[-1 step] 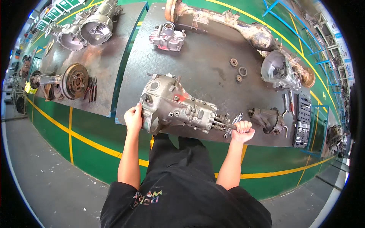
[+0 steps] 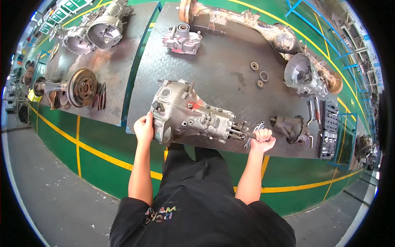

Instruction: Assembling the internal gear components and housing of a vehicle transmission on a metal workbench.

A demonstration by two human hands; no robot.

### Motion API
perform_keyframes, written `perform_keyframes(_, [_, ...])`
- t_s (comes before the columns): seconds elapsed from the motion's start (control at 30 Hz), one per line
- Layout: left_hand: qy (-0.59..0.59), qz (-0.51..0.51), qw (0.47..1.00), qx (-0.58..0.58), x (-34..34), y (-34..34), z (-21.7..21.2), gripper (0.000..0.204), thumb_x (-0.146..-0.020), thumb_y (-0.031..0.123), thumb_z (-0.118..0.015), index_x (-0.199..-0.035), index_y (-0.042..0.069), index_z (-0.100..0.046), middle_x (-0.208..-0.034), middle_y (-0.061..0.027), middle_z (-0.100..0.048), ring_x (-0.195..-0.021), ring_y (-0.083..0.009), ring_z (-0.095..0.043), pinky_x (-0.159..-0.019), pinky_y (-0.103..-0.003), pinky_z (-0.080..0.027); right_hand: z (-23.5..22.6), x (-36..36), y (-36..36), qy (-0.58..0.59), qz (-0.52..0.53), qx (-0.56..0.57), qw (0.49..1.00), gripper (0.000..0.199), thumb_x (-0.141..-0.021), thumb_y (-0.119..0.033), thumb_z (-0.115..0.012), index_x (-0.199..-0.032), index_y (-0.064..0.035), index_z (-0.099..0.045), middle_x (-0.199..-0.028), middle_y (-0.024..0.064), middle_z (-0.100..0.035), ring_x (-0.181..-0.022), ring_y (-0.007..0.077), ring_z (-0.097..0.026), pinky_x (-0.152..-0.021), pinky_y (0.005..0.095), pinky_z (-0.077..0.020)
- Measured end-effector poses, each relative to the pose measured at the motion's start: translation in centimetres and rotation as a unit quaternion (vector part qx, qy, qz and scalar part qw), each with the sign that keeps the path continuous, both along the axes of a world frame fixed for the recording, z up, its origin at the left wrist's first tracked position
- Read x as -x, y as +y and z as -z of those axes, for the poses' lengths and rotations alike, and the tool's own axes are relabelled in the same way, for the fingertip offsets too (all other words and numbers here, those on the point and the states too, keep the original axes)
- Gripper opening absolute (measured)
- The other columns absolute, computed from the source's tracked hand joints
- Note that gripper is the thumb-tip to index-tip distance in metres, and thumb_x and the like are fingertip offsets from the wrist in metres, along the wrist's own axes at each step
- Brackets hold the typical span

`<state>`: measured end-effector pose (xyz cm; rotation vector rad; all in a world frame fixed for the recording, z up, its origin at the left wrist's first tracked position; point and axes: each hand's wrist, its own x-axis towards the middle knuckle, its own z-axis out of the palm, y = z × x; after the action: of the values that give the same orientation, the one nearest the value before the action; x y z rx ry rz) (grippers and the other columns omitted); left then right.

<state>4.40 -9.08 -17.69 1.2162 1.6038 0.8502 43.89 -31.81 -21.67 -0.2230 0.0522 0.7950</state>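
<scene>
Gripping the gearbox (image 2: 193,115) at both ends as before, the left hand (image 2: 144,127) clasps its bell housing and the right hand (image 2: 262,139) stays clenched on the shaft, gearbox unmoved on the bench (image 2: 230,70) edge.

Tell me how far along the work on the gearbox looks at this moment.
Done: the gearbox lies on its side at the near edge of the steel plate, three loose gears set apart. In hand: the left hand grips the bell housing end, the right hand closes round the shaft end beside the wrenches. Left: the casing looks whole and unopened.
</scene>
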Motion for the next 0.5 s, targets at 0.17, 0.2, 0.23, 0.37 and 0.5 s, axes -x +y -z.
perform_keyframes(0.17, [0.019, -0.043, 0.997, -0.054, 3.4, -1.0, -0.5, 0.048, -0.097, 0.026, -0.064, -0.057, 0.001, -0.054, -0.051, 0.0046, -0.044, -0.047, -0.005, -0.035, -0.043, -0.028, -0.026, 2.2, 2.1, 3.0, 0.037, -0.029, -0.008, 0.999, 0.026, -0.077, -0.023, -0.051, -0.059, -0.0135, -0.034, -0.051, -0.0008, -0.032, -0.041, 0.0132, -0.03, -0.042, 0.0286, -0.0269])
perform_keyframes(0.2, [0.025, -0.043, 0.997, -0.056, 3.9, -0.9, -0.7, 0.048, -0.097, 0.026, -0.064, -0.057, 0.001, -0.054, -0.051, 0.0046, -0.044, -0.047, -0.005, -0.035, -0.043, -0.028, -0.026, 2.6, 2.5, 3.7, 0.046, -0.029, 0.003, 0.999, 0.026, -0.078, -0.023, -0.05, -0.059, -0.0135, -0.035, -0.051, -0.0007, -0.032, -0.041, 0.0133, -0.031, -0.042, 0.0288, -0.027])
perform_keyframes(0.23, [0.037, -0.051, 0.996, -0.055, 4.3, -0.8, -1.0, 0.049, -0.097, 0.026, -0.064, -0.057, 0.001, -0.053, -0.051, 0.0049, -0.043, -0.047, -0.0047, -0.035, -0.043, -0.027, -0.026, 2.9, 3.1, 4.3, 0.058, -0.028, 0.006, 0.998, 0.027, -0.079, -0.024, -0.048, -0.058, -0.0136, -0.034, -0.05, -0.0005, -0.032, -0.04, 0.0134, -0.03, -0.042, 0.0284, -0.0268])
perform_keyframes(0.37, [0.049, -0.073, 0.995, -0.048, 4.9, 0.0, -1.7, 0.049, -0.096, 0.029, -0.065, -0.057, 0.002, -0.053, -0.051, 0.0054, -0.044, -0.046, -0.004, -0.036, -0.043, -0.026, -0.026, 5.0, 4.3, 6.4, 0.106, -0.046, 0.018, 0.993, 0.027, -0.078, -0.024, -0.046, -0.056, -0.0138, -0.034, -0.048, -0.0006, -0.032, -0.039, 0.0136, -0.03, -0.041, 0.0278, -0.0271])
perform_keyframes(0.5, [0.057, -0.085, 0.994, -0.036, 5.5, 0.9, -1.4, 0.048, -0.095, 0.029, -0.066, -0.059, 0.0, -0.057, -0.05, 0.0039, -0.046, -0.046, -0.0051, -0.039, -0.043, -0.027, -0.029, 7.4, 4.8, 8.0, 0.12, -0.051, 0.011, 0.991, 0.025, -0.075, -0.024, -0.047, -0.057, -0.0138, -0.034, -0.049, -0.0007, -0.032, -0.04, 0.0135, -0.03, -0.041, 0.0282, -0.0271])
